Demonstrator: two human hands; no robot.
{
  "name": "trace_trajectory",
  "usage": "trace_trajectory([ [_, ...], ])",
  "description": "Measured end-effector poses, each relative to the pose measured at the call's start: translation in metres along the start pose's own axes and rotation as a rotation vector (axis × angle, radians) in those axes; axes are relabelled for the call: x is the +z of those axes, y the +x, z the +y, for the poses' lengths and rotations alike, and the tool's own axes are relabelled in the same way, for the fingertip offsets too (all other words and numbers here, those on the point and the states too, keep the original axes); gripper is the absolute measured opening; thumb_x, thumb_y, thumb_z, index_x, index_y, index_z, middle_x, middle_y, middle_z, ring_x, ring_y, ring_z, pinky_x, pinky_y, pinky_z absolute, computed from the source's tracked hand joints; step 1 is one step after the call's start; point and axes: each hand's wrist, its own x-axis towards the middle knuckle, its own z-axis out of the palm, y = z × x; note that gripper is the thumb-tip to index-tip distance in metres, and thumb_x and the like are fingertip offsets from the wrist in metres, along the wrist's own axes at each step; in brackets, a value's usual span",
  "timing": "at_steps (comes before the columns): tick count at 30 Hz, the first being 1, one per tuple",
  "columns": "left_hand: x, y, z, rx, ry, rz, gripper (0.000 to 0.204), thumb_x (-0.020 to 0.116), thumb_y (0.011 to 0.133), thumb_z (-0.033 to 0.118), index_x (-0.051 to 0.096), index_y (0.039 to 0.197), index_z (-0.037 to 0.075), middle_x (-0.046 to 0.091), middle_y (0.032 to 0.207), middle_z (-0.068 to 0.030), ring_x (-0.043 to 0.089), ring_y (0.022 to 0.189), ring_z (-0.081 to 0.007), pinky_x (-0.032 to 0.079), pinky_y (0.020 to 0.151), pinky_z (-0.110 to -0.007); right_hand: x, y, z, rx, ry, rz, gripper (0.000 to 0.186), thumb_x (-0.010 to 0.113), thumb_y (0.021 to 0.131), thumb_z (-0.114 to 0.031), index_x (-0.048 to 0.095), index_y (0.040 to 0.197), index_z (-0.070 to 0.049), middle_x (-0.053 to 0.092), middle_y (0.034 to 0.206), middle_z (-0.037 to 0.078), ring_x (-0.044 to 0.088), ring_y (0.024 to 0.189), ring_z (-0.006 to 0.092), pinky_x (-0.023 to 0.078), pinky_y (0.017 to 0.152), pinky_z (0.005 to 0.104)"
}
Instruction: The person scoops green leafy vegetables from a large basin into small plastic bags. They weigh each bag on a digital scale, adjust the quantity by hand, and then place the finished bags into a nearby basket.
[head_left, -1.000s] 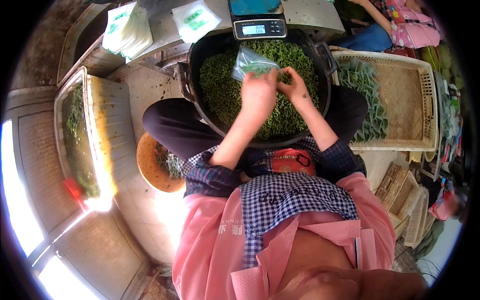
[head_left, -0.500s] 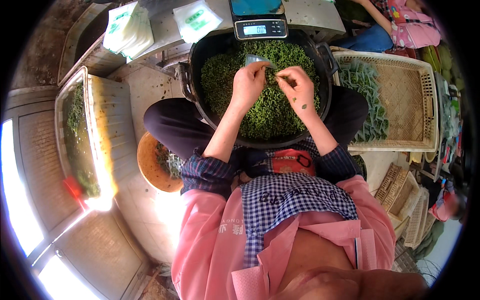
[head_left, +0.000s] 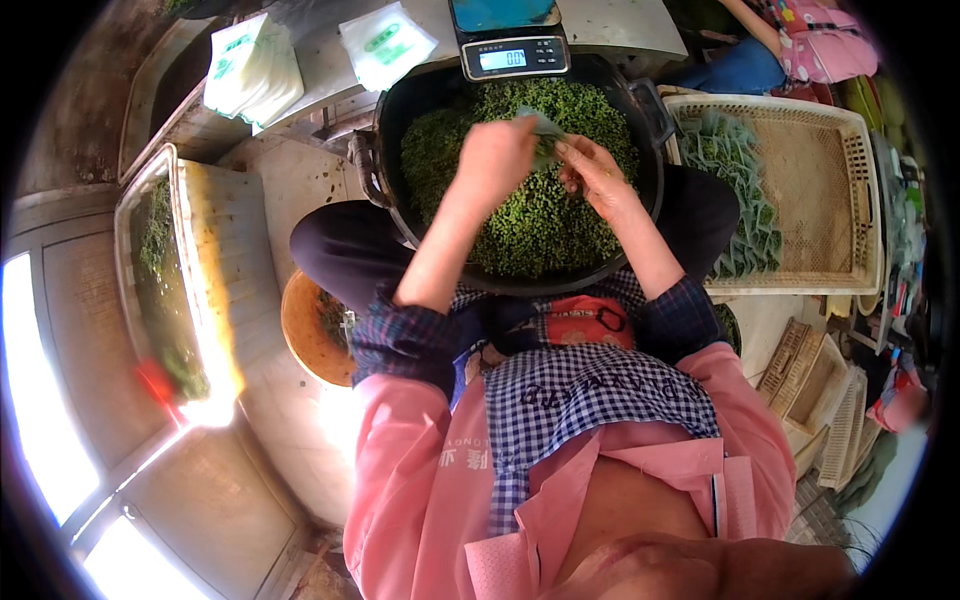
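Note:
A small clear plastic bag (head_left: 546, 130) is held between my two hands above a large black tub (head_left: 390, 205). Small green buds or berries (head_left: 540, 225) heap up inside the tub. My left hand (head_left: 497, 155) is closed on the bag's left side, its fingers slightly blurred. On the other side, the thumb and forefinger of my right hand (head_left: 597, 175) pinch the bag's edge. The remaining fingers of that hand curl inward, and what lies beneath them is hard to make out.
A digital scale (head_left: 510, 57) stands on the metal table (head_left: 620, 25) beyond the tub, beside stacks of flat bags (head_left: 388, 45). To the right, a cream crate (head_left: 815, 200) contains rows of filled bags (head_left: 735, 190). An orange basin (head_left: 305, 325) is at left. Another person (head_left: 820, 45) sits far right.
The bag has been raised and turned more upright between my hands. My left hand has shifted slightly, and my right hand has come from over the heap to the bag's edge.

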Motion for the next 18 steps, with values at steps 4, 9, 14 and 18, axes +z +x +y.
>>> trace_trajectory([
  [4,-0.023,0.036,-0.011,0.153,0.064,0.077,0.020,0.055,0.083,0.012,0.069,0.096,0.008,0.064,0.078,-0.0184,0.063,0.070,-0.0347,0.050,0.064,-0.040,-0.004,0.001,-0.008,-0.144,0.065,-0.048,0.045,0.061,0.091,-0.031,0.050,0.120,0.001,0.056,0.095,0.002,0.051,0.069,0.0073,0.042,0.058,0.0226],
  [9,-0.074,0.098,0.006,0.391,0.253,0.297,0.019,0.056,0.086,0.018,0.068,0.099,0.012,0.066,0.080,-0.0149,0.063,0.073,-0.0337,0.050,0.065,-0.041,0.000,0.003,-0.009,-0.242,-0.108,-0.068,0.039,0.059,0.092,-0.031,0.053,0.118,-0.002,0.058,0.088,0.002,0.050,0.067,0.0079,0.041,0.056,0.0234],
  [14,-0.053,0.144,-0.021,0.441,0.541,0.163,0.019,0.059,0.085,0.020,0.067,0.101,0.013,0.066,0.083,-0.0138,0.062,0.078,-0.0340,0.050,0.066,-0.043,0.004,0.021,0.016,-0.284,-0.522,-0.062,0.030,0.063,0.089,-0.022,0.058,0.112,-0.003,0.060,0.082,0.003,0.054,0.067,0.0110,0.044,0.058,0.0274],
  [18,-0.028,0.101,-0.043,0.055,0.018,0.399,0.023,0.062,0.085,0.021,0.068,0.102,0.007,0.065,0.073,-0.0136,0.064,0.065,-0.0250,0.049,0.061,-0.035,0.016,0.015,0.007,-0.319,-0.865,-0.111,0.027,0.070,0.080,-0.019,0.063,0.103,-0.005,0.063,0.084,0.007,0.060,0.075,0.0216,0.045,0.070,0.0372],
])
